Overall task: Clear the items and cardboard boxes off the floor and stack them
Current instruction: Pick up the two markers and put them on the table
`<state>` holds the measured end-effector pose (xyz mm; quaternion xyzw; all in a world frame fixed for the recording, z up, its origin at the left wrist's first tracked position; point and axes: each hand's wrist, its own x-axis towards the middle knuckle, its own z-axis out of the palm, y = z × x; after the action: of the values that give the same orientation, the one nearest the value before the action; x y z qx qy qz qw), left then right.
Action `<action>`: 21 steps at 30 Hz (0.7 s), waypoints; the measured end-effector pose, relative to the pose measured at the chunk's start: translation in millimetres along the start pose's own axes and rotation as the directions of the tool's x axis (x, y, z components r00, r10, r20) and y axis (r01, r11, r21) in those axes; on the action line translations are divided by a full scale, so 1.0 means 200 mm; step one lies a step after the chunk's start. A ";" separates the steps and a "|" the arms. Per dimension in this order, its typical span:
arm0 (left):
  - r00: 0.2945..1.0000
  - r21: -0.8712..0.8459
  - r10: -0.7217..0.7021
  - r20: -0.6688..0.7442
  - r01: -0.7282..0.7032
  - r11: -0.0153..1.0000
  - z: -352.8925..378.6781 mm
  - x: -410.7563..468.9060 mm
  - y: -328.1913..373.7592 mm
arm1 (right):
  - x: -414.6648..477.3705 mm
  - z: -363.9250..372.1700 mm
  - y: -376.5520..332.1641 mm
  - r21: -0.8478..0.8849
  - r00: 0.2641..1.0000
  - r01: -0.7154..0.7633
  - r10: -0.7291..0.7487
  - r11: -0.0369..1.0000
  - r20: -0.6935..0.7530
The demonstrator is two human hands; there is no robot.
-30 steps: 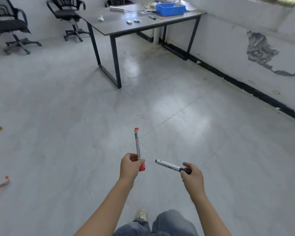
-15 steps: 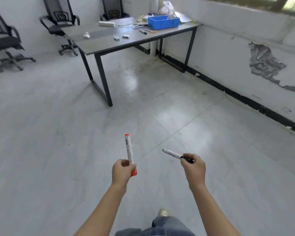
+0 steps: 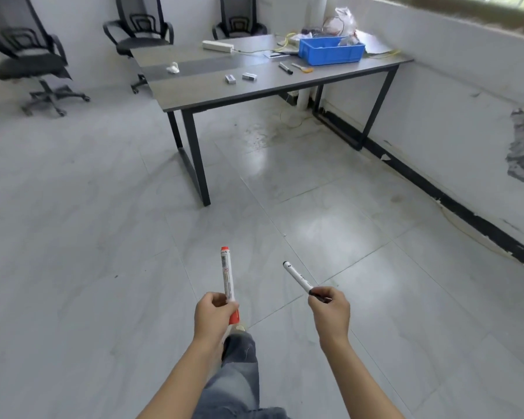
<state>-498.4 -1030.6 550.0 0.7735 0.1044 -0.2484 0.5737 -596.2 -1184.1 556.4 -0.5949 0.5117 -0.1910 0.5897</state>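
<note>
Red-capped marker [image 3: 228,279] is gripped near its lower end by curled fingers of the left hand [image 3: 214,313]. The black-capped marker [image 3: 296,276] is pinched at its cap by the right hand [image 3: 330,313]. Both are held clear of the floor [image 3: 103,267] and are judged light, rigid and smooth, so barrel grips suffice. A clear bag [image 3: 349,41] appears to lie in the blue bin [image 3: 330,57] on the table [image 3: 200,92].
</note>
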 end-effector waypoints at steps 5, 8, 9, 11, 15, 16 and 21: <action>0.999 -0.119 0.047 0.007 -0.046 0.992 0.06 0.50 0.46 | 0.39 0.29 -0.29 -0.028 0.998 0.031 -0.032 0.999 -0.055; 0.997 -0.155 0.077 -0.007 -0.077 0.985 0.07 0.75 0.67 | 0.56 0.48 -0.44 -0.034 0.998 0.051 -0.052 0.998 -0.037; 0.998 -0.160 0.066 -0.010 -0.067 0.985 0.07 0.83 0.70 | 0.60 0.54 -0.47 -0.050 0.998 0.055 -0.057 0.997 -0.021; 1.000 -0.142 -0.003 -0.015 0.001 0.990 0.10 0.94 0.74 | 0.67 0.62 -0.49 -0.123 0.999 0.047 -0.047 0.991 0.008; 0.992 -0.111 -0.123 0.039 0.127 0.986 0.19 1.07 0.73 | 0.86 0.70 -0.54 -0.178 1.000 -0.002 0.005 0.984 0.014; 0.988 -0.105 -0.146 0.043 0.150 0.983 0.21 1.12 0.75 | 0.94 0.72 -0.56 -0.178 1.000 -0.020 0.020 0.984 -0.001; 0.989 -0.125 -0.146 -0.006 0.145 0.982 0.34 1.44 0.97 | 1.34 0.88 -0.70 -0.170 0.999 -0.029 0.031 0.985 0.010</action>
<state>-182.8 -1191.5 552.7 0.7283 0.1802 -0.2769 0.6004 -288.1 -1349.5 541.2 -0.6363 0.5313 -0.1343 0.5430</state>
